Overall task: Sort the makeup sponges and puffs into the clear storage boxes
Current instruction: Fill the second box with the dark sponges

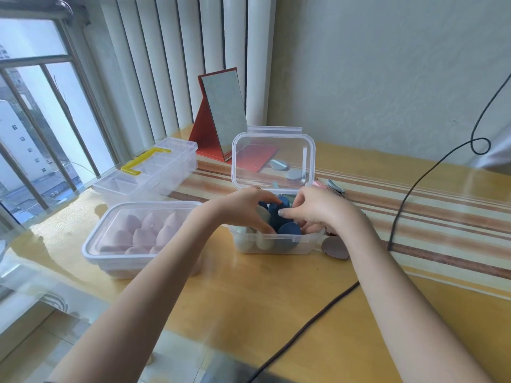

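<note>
You're packing dark blue puffs (pixel 287 229) into the open box (pixel 276 244), both hands, left hand (pixel 249 207) and right hand (pixel 312 207), pinching them; next, fetch the brown puff (pixel 336 247) beside it.

Standing at the back of the yellow wooden bench (pixel 249 294): a folding mirror (pixel 224 114) in a red frame, tilted back against the white vertical blinds (pixel 166 64). Running across the bench: a striped brown and cream runner (pixel 414 205). Looping down from the upper right and trailing over the bench front: a dark cable (pixel 409 194). At left: a barred window (pixel 36 120), with buildings outside. Behind, right: a pale textured wall (pixel 387 64).
</note>
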A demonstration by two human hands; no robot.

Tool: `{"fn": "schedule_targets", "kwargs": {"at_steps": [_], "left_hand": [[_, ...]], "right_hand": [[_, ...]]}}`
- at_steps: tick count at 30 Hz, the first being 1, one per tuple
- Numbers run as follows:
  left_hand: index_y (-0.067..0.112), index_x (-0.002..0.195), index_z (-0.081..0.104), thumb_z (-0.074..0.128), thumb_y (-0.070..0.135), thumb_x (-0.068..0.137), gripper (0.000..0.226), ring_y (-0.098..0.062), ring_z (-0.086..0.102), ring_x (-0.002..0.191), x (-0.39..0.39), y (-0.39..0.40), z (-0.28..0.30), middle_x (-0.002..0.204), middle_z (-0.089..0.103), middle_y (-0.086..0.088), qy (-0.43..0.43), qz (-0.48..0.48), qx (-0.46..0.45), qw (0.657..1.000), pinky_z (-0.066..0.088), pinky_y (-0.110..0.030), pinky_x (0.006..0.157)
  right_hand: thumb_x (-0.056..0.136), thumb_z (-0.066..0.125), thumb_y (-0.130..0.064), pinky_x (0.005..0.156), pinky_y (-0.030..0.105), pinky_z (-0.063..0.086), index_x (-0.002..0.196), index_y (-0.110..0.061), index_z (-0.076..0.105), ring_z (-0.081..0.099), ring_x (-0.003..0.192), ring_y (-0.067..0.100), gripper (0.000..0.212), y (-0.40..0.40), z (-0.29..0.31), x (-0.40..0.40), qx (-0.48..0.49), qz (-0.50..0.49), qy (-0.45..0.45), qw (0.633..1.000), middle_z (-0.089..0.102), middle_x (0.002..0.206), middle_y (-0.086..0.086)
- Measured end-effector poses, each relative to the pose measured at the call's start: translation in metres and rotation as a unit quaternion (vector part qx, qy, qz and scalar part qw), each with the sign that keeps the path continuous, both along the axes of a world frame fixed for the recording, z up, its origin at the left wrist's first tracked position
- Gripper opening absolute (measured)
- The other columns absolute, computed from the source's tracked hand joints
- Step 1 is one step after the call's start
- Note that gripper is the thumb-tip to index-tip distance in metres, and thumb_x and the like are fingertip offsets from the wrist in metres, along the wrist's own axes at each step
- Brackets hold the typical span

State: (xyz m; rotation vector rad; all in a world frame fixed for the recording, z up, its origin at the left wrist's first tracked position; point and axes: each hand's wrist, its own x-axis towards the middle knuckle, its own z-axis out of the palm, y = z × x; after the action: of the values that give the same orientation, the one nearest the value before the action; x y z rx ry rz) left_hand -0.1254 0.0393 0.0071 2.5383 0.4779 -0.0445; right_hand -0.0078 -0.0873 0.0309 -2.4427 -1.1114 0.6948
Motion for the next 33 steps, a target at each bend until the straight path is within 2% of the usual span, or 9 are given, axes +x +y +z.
{"fn": "schedule_targets", "kwargs": {"at_steps": [6,13,16,18,21,23,25,28,33], "left_hand": [[0.023,0.133,0.053,0.08,0.032,0.072,0.068,-0.012,0.049,0.113,0.002,0.002,0.001,0.13,0.054,0.006,0.0,0.008,-0.004,1.0,0.039,-0.022,0.091],[0.028,0.123,0.053,0.081,0.033,0.067,0.063,-0.016,0.05,0.108,0.003,-0.006,-0.012,0.122,0.051,0.002,-0.037,0.044,0.048,0.997,0.043,-0.029,0.092],[0.029,0.122,0.055,0.082,0.033,0.067,0.062,-0.013,0.049,0.107,-0.002,-0.004,-0.01,0.119,0.05,0.004,-0.042,0.047,0.014,0.998,0.042,-0.026,0.092],[0.029,0.119,0.059,0.083,0.034,0.067,0.058,-0.011,0.05,0.107,-0.006,-0.002,-0.007,0.118,0.052,0.005,-0.046,0.05,-0.014,0.998,0.044,-0.028,0.093],[0.026,0.108,0.065,0.08,0.029,0.073,0.038,-0.015,0.055,0.108,-0.011,-0.002,-0.003,0.115,0.06,0.004,-0.118,0.076,-0.07,0.988,0.049,-0.031,0.091],[0.024,0.104,0.066,0.076,0.021,0.077,0.029,-0.018,0.054,0.109,-0.013,0.0,-0.006,0.116,0.058,0.001,-0.164,0.114,-0.023,0.98,0.048,-0.032,0.091],[0.026,0.106,0.064,0.072,0.019,0.08,0.029,-0.022,0.044,0.116,-0.013,-0.001,-0.011,0.121,0.052,-0.001,-0.143,0.135,0.067,0.978,0.038,-0.035,0.098],[0.028,0.111,0.062,0.067,0.02,0.082,0.03,-0.025,0.033,0.123,-0.012,-0.009,-0.017,0.126,0.046,-0.002,-0.114,0.152,0.1,0.977,0.028,-0.034,0.102],[0.023,0.104,0.064,0.071,0.03,0.081,0.025,-0.023,0.044,0.113,-0.017,-0.016,-0.015,0.116,0.058,0.004,-0.171,0.235,0.141,0.946,0.037,-0.035,0.09]], "right_hand": [[0.076,0.081,-0.029,0.083,0.035,0.058,0.106,-0.006,0.065,0.073,0.08,0.019,0.042,-0.001,0.007,-0.002,-0.089,0.051,-0.018,0.995,0.072,0.095,0.009],[0.083,0.07,-0.023,0.057,0.025,0.042,0.109,-0.008,0.056,0.055,0.079,0.02,0.033,0.007,-0.003,-0.018,-0.119,0.081,-0.091,0.985,0.06,0.1,0.008],[0.08,0.075,-0.026,0.056,0.022,0.048,0.101,-0.009,0.061,0.063,0.074,0.016,0.03,0.001,0.005,-0.012,-0.1,0.077,-0.041,0.991,0.067,0.093,0.005],[0.079,0.078,-0.029,0.067,0.027,0.058,0.092,-0.013,0.063,0.071,0.076,0.014,0.025,-0.006,0.013,-0.006,-0.058,0.05,0.015,0.997,0.072,0.09,0.006],[0.083,0.075,-0.024,0.074,0.032,0.061,0.085,-0.013,0.065,0.073,0.079,0.018,0.015,-0.008,0.016,-0.003,0.017,0.012,0.026,0.999,0.073,0.084,0.01],[0.083,0.075,-0.018,0.07,0.03,0.061,0.089,-0.011,0.065,0.071,0.078,0.018,0.013,-0.005,0.012,-0.009,0.028,0.005,0.023,0.999,0.07,0.085,0.009],[0.084,0.074,-0.016,0.064,0.025,0.059,0.092,-0.01,0.065,0.069,0.081,0.019,0.013,-0.002,0.004,-0.014,0.023,0.01,0.014,1.0,0.066,0.084,0.007],[0.086,0.072,-0.017,0.071,0.032,0.06,0.088,-0.011,0.065,0.07,0.083,0.021,0.009,-0.002,0.004,-0.012,0.022,0.007,0.009,1.0,0.068,0.086,0.009],[0.084,0.073,-0.016,0.072,0.042,0.061,0.091,-0.016,0.06,0.071,0.079,0.025,0.014,0.0,0.0,-0.007,0.092,-0.01,-0.032,0.995,0.068,0.088,0.008]]}}
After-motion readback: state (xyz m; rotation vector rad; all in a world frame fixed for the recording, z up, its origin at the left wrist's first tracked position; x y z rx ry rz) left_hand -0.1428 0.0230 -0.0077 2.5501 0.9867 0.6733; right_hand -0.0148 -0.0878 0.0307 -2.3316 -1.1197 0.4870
